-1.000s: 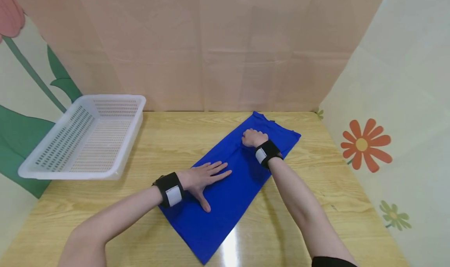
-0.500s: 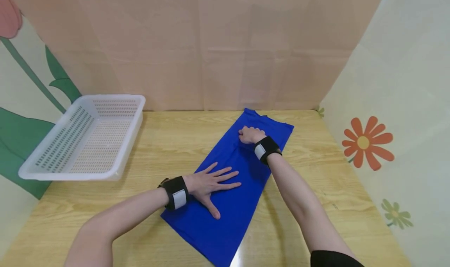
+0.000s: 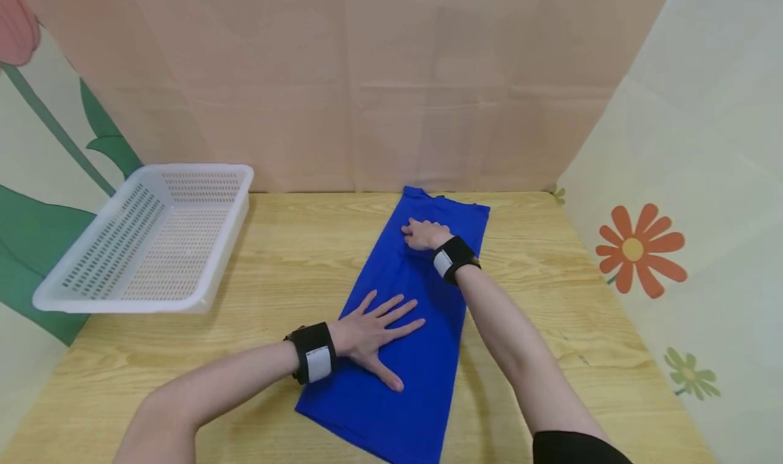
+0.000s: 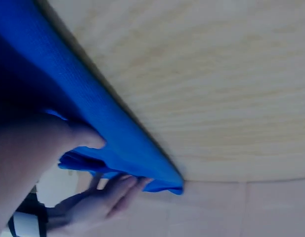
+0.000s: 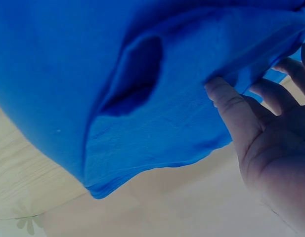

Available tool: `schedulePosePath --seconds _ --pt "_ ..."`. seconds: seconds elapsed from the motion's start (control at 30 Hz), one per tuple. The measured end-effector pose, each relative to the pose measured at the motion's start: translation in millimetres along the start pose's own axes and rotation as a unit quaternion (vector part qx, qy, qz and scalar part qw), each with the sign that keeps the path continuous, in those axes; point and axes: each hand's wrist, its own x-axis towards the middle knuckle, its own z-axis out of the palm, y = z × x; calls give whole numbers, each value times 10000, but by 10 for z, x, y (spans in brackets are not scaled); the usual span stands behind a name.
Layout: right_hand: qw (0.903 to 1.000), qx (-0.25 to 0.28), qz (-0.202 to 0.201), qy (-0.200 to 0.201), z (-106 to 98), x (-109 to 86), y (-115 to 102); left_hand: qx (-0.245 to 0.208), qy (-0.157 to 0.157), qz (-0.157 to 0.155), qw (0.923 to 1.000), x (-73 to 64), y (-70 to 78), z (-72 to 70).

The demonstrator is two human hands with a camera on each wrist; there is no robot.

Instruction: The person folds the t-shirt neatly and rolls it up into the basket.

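Note:
A blue T-shirt (image 3: pixel 397 416) lies folded into a long strip on the wooden table, its collar end near the back edge. My left hand (image 3: pixel 376 335) rests flat on its nearer half with fingers spread. Farther up the strip, the fingers of my right hand (image 3: pixel 426 234) are curled on the cloth. The right wrist view shows the thumb (image 5: pixel 231 103) pressed on the fabric and the fingers bent beside it, beyond what looks like a sleeve opening (image 5: pixel 137 79). Cloth under the left palm is hidden. Both wrists wear black bands.
A white perforated plastic basket (image 3: pixel 122 306) stands at the left of the table (image 3: pixel 306 233), with nothing in it. A beige sheet (image 3: pixel 342 83) hangs behind the table's back edge. Flower-printed panels flank the left and right sides.
The T-shirt has turned counterclockwise, its collar end going left and its near end right. The left hand has moved right and nearer; the right hand has moved slightly left with the cloth.

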Motion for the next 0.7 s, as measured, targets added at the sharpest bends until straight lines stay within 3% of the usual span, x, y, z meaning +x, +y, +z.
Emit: schedulePosePath --seconds 0.27,0.53,0.7 --pt "9995 27 -311 40 39 42 -115 -451 170 -473 9977 22 198 34" --pt "9980 -63 -623 4 46 67 -221 -797 570 -774 9922 125 306 203" --pt "9968 -55 -800 -36 44 60 -293 -837 619 -1023 9893 131 413 162"
